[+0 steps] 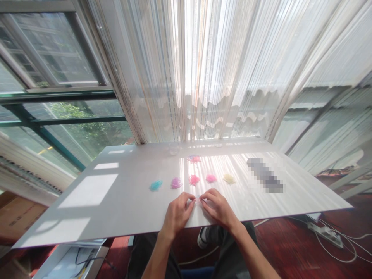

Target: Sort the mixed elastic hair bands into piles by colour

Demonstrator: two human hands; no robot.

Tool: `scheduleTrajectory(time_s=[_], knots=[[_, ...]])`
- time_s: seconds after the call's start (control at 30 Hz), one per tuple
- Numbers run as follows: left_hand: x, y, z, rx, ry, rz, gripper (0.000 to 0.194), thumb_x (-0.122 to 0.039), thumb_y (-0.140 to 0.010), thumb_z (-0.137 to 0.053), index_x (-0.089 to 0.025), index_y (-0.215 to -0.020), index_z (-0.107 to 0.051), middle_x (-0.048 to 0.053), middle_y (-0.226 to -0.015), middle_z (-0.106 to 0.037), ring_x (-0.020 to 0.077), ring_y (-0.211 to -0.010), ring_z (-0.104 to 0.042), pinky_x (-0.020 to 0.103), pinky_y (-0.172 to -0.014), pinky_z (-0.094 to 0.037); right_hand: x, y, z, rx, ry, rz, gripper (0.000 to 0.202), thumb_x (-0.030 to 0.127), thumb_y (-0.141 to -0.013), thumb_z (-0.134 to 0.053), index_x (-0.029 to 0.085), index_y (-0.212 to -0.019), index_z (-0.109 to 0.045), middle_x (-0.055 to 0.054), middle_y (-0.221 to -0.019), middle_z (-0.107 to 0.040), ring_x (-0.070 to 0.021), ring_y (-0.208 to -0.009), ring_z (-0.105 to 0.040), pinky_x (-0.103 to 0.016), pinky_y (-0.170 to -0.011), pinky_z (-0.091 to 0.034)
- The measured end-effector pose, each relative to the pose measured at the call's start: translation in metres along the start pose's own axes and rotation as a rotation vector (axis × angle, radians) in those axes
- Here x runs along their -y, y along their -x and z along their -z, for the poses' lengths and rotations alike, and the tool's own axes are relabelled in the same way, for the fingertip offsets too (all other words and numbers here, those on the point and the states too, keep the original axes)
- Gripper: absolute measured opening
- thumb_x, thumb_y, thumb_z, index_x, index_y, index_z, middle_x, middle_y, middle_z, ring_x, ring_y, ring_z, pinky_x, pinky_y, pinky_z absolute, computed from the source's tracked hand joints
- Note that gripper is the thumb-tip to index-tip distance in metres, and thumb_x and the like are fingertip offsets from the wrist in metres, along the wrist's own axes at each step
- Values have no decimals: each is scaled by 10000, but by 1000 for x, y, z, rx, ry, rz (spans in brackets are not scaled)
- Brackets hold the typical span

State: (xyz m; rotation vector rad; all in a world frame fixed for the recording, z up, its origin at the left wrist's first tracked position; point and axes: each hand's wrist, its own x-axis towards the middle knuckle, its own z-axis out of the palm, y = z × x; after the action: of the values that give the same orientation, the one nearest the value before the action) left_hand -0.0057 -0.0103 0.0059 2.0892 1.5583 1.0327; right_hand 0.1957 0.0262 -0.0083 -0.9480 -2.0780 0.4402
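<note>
Two bare hands, the left (178,212) and the right (216,207), are pinching what appears to be a small pinkish strand (198,200) between their fingertips, low over the near edge of a white table (130,201), though the strand is too small to make out clearly. Just beyond the hands, a row of small piles is lying on the tabletop, running from teal (156,185) through purple (176,183), red (194,179) and pink (210,178) to pale yellow (229,178), while a mixed pink-and-purple pile (194,159) is sitting behind the red one.
</note>
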Motion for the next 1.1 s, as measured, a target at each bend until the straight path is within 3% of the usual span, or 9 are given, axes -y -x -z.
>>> scheduleTrajectory(time_s=[0.43, 0.87, 1.1], knots=[[4, 1, -3, 4, 18, -15, 145, -305, -985, -594, -227, -1042, -702, 22, -960, -763, 153, -716, -684, 258, -714, -539, 4, 0, 2, 0, -6, -28, 120, 228, -980, -587, 238, -964, -706, -46, -885, -667, -203, -811, -670, -324, -734, -565], [2, 1, 0, 14, 70, -62, 139, -295, -1009, -591, -245, -985, -719, 11, -953, -751, 151, -750, -668, 256, -761, -535, 3, 1, 1, 24, -29, -4, 95, 244, -969, -628, 226, -974, -721, -49, -874, -679, -200, -815, -680, -320, -745, -564], [3, 2, -1, 11, 64, -51, 152, -324, -1010, -584, -238, -971, -703, 12, -924, -739, 149, -707, -644, 259, -711, -516, 1, 2, 0, 15, -48, -2, 105, 235, -974, -612, 236, -965, -716, -49, -883, -681, -198, -824, -683, -316, -743, -561]])
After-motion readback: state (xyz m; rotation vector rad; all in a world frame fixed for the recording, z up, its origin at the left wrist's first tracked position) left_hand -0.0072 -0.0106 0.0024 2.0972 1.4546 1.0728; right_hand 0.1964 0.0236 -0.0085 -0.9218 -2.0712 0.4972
